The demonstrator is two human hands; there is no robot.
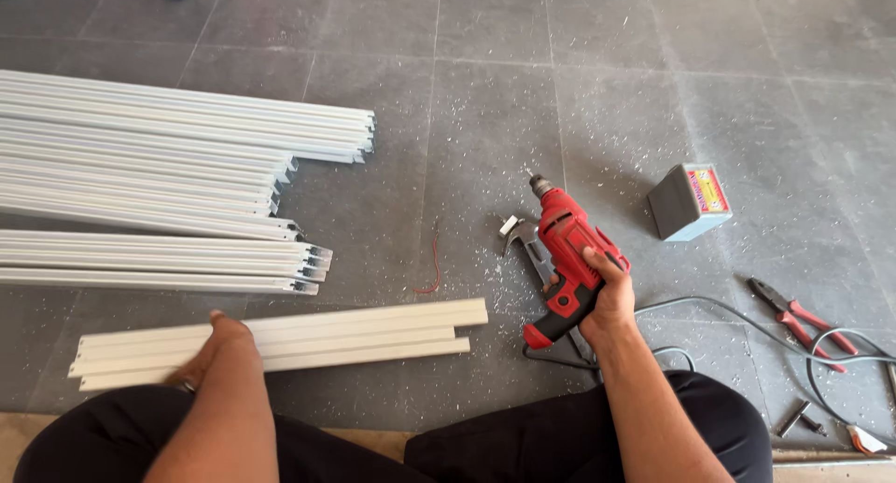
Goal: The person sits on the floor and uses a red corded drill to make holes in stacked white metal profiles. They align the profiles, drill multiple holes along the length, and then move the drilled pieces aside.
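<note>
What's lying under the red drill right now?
A claw hammer lies on the floor beneath the red drill, its head poking out to the left. The right hand grips the drill; drill and hand cover most of the hammer's handle.

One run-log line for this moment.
left hand: on white profiles | right hand: gripping red drill | hammer under drill

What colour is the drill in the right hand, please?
Red with black trim: the drill shows in the head view.

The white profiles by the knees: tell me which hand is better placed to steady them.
Left. The left hand already rests on the white profiles, while the right hand grips the red drill.
</note>
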